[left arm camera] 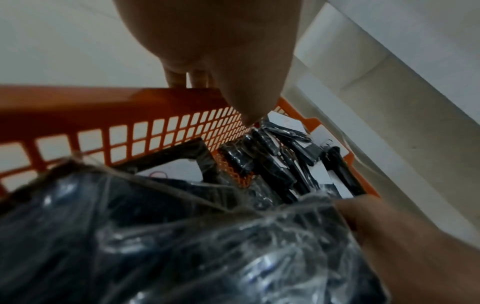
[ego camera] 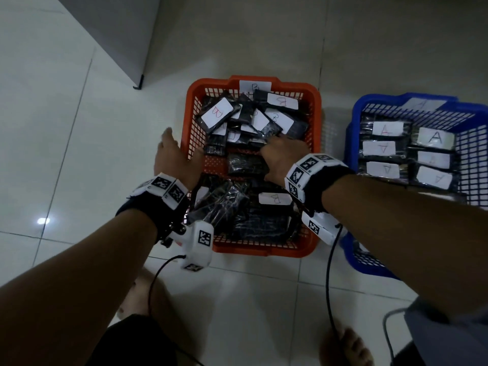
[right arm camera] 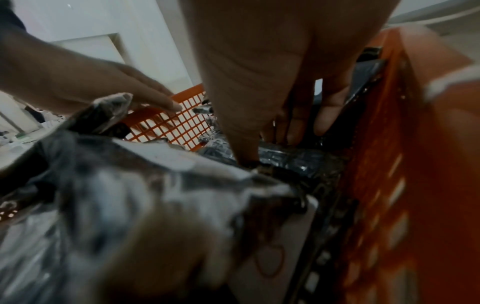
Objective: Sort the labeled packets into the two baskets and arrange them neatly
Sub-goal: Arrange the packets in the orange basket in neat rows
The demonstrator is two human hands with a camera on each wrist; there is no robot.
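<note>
The orange basket in the middle holds a jumbled pile of black plastic-wrapped packets with white "B" labels. To its right, the blue basket holds "A" packets in tidy rows. My right hand is inside the orange basket, thumb and fingers pinching the right edge of a dark packet that lies flat mid-basket; the right wrist view shows this pinch. My left hand straddles the orange basket's left wall, fingers straight outside, thumb inside, holding nothing.
Both baskets stand on a pale tiled floor. A grey cabinet corner sits to the back left. My bare feet and two black cables are below the baskets. Crinkled packets fill the near end of the orange basket.
</note>
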